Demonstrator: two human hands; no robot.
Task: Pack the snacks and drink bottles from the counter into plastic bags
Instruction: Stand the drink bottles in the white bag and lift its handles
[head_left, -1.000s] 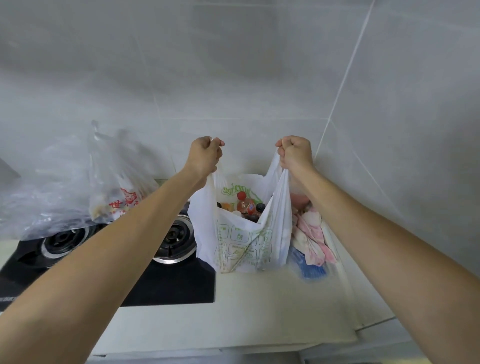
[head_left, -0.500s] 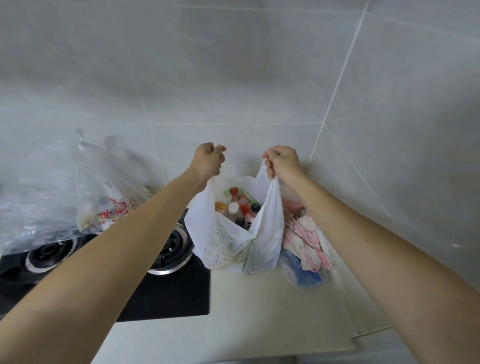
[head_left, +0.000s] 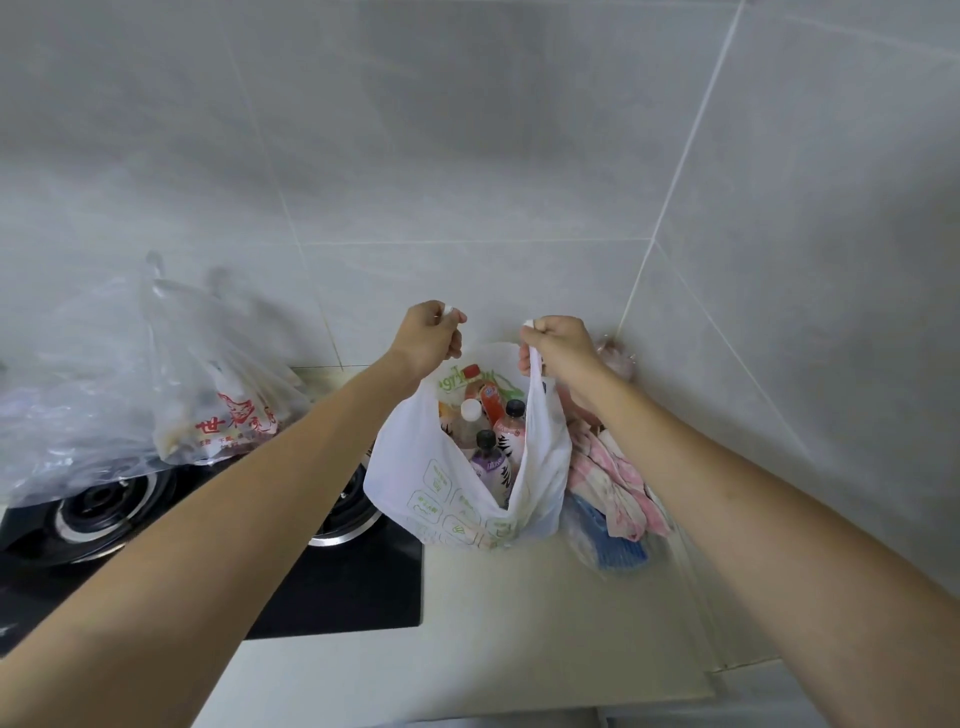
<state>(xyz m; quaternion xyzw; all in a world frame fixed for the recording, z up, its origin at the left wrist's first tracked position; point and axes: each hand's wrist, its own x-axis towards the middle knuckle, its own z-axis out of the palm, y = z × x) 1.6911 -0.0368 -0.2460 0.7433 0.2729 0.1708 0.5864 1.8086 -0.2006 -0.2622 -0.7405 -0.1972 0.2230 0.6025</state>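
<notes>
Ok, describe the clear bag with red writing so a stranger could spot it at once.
Start at the black stove on the left of the counter. At its back, against the tiled wall, sits a clear bag, left of the white bag that both hands hold. It alone bears red characters; the white bag has green print and shows bottle tops.

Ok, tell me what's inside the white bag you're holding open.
The white bag, each handle gripped by the left hand and the right hand, holds upright drink bottles: red, white and black caps show. Their lower parts and anything beneath are hidden by the bag's walls.
</notes>
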